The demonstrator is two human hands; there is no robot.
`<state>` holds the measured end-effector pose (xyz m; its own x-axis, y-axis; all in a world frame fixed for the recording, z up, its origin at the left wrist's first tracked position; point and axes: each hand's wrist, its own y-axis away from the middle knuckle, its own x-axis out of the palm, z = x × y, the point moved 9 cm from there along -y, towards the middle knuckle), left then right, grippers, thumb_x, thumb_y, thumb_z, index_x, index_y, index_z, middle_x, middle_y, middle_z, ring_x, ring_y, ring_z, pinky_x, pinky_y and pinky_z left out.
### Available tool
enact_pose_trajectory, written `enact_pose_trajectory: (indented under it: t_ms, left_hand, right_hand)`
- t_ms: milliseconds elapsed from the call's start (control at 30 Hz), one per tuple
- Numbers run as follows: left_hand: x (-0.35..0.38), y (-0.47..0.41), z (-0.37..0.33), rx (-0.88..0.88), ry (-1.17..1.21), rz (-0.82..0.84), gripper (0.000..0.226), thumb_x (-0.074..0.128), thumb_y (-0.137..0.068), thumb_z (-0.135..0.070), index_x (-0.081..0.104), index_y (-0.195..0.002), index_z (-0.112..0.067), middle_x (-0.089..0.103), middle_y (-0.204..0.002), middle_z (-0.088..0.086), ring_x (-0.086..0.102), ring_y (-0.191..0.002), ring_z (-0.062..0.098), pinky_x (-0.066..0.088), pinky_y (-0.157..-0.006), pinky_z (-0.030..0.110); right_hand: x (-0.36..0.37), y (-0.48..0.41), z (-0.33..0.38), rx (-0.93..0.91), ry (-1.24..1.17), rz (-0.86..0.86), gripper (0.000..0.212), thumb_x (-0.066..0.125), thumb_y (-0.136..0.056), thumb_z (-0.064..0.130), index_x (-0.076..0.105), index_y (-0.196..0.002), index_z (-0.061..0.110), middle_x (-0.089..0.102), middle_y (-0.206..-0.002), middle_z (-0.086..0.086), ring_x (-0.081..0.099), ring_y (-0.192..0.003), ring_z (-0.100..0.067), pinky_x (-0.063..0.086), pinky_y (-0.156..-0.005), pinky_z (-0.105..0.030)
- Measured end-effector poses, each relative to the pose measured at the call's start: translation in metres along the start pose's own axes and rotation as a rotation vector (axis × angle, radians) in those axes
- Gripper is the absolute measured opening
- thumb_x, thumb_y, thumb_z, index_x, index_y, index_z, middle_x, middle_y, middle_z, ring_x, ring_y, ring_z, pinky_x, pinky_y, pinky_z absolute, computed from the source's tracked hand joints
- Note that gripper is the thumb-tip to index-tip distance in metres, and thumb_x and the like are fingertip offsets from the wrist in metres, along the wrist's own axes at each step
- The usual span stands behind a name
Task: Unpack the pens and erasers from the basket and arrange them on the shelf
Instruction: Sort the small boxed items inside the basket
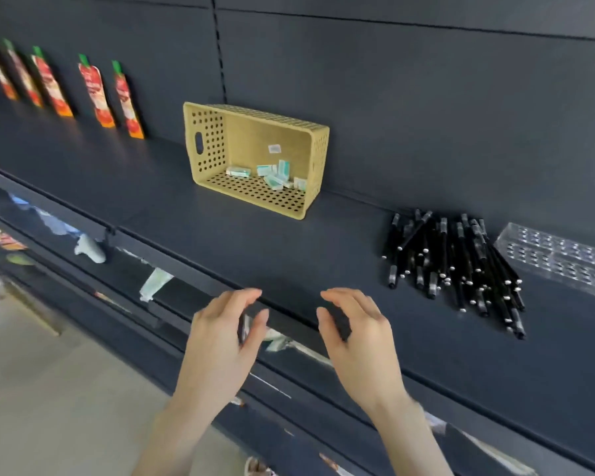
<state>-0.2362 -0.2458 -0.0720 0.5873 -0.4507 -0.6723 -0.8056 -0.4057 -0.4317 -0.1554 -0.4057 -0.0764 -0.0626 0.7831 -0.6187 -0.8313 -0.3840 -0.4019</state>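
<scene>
A tan perforated basket (217, 132) lies tipped on its side on the dark shelf (255, 242), its opening facing me. Several small white-and-green erasers (272, 173) lie inside on its lower wall. To the right, a loose pile of black pens (457, 266) rests on the shelf. My left hand (227, 334) and my right hand (354, 331) hover side by side at the shelf's front edge, fingers loosely curled, palms facing each other, holding nothing.
A clear plastic tray with rows of holes (560, 255) sits at the far right beside the pens. Several red sauce pouches (97, 94) stand against the back panel at the left. Lower shelves hold blurred goods; pale floor lies at the bottom left.
</scene>
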Motion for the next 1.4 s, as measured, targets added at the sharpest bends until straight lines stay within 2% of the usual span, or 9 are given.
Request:
enact_pose_trajectory:
  t_ms: [100,233,600,800,933,1033,1167,1267,1400]
  left_hand:
    - [-0.004,-0.048,0.030,0.014,-0.012,-0.006,0.024,0.065,-0.088,-0.017,0.065,-0.111,-0.011,0.066,-0.098,-0.001,0.054,-0.060,0.008,0.053,-0.069,0.046]
    - [-0.004,-0.109,0.073,0.013,-0.022,0.020,0.025,0.065,-0.088,-0.014,0.064,-0.112,-0.009,0.066,-0.102,0.001,0.065,-0.091,0.022,0.052,-0.080,0.049]
    - [0.035,-0.257,0.143,0.104,-0.029,0.192,0.030,0.063,-0.089,-0.018,0.059,-0.117,-0.009,0.060,-0.111,0.005,0.060,-0.099,0.026,0.050,-0.085,0.046]
    - [0.080,-0.321,0.168,0.198,-0.087,0.397,0.045,0.053,-0.095,-0.025,0.045,-0.135,-0.007,0.043,-0.138,0.008,0.042,-0.129,0.027,0.039,-0.105,0.041]
    - [0.105,-0.342,0.180,0.213,-0.236,0.453,0.047,0.043,-0.098,-0.033,0.041,-0.137,-0.007,0.043,-0.140,0.010,0.039,-0.128,0.031,0.034,-0.103,0.041]
    - [0.106,-0.347,0.185,0.226,-0.261,0.397,0.040,0.041,-0.099,-0.029,0.047,-0.132,-0.006,0.052,-0.129,0.012,0.040,-0.118,0.031,0.033,-0.099,0.039]
    - [0.107,-0.347,0.186,0.234,-0.201,0.397,0.034,0.047,-0.097,-0.021,0.052,-0.129,-0.012,0.053,-0.124,0.009,0.042,-0.115,0.030,0.036,-0.101,0.042]
    - [0.105,-0.347,0.179,0.207,-0.010,0.411,0.031,0.056,-0.092,-0.012,0.058,-0.123,-0.012,0.053,-0.119,0.006,0.050,-0.110,0.028,0.039,-0.096,0.040]
    - [0.104,-0.351,0.165,0.206,0.225,0.427,0.039,0.063,-0.085,0.001,0.060,-0.123,-0.009,0.051,-0.117,0.002,0.054,-0.106,0.019,0.035,-0.093,0.016]
  right_hand:
    - [0.036,-0.049,0.009,-0.024,0.005,-0.003,0.022,0.061,-0.089,0.016,0.065,-0.111,0.014,0.062,-0.110,0.007,0.052,-0.075,-0.010,0.049,-0.070,-0.028]
    - [0.079,-0.112,0.018,-0.009,0.003,0.024,0.024,0.060,-0.090,0.016,0.065,-0.113,0.013,0.062,-0.113,0.004,0.061,-0.090,-0.017,0.052,-0.074,-0.033]
    - [0.140,-0.227,0.014,0.098,0.124,-0.015,0.027,0.058,-0.090,0.018,0.062,-0.115,0.010,0.062,-0.115,-0.003,0.057,-0.109,-0.020,0.051,-0.087,-0.037]
    - [0.160,-0.267,-0.010,0.263,0.324,-0.067,0.039,0.056,-0.090,0.020,0.053,-0.128,0.011,0.050,-0.132,-0.006,0.038,-0.126,-0.029,0.035,-0.104,-0.038]
    - [0.170,-0.279,-0.034,0.407,0.483,-0.050,0.054,0.051,-0.092,0.032,0.035,-0.140,0.012,0.036,-0.143,-0.009,0.024,-0.135,-0.032,0.021,-0.111,-0.042]
    - [0.172,-0.282,-0.047,0.480,0.567,-0.046,0.053,0.048,-0.093,0.038,0.036,-0.139,0.013,0.035,-0.140,-0.010,0.025,-0.130,-0.033,0.019,-0.109,-0.044]
    - [0.163,-0.287,-0.052,0.501,0.676,-0.098,0.041,0.045,-0.095,0.044,0.056,-0.124,0.018,0.042,-0.126,-0.010,0.032,-0.115,-0.033,0.023,-0.103,-0.045]
    - [0.163,-0.289,-0.057,0.504,0.632,-0.102,0.038,0.047,-0.094,0.045,0.060,-0.117,0.018,0.045,-0.122,-0.007,0.033,-0.114,-0.031,0.022,-0.102,-0.042]
    - [0.165,-0.289,-0.056,0.475,0.515,-0.118,0.032,0.051,-0.093,0.039,0.060,-0.108,0.013,0.052,-0.115,-0.004,0.038,-0.106,-0.027,0.028,-0.095,-0.038]
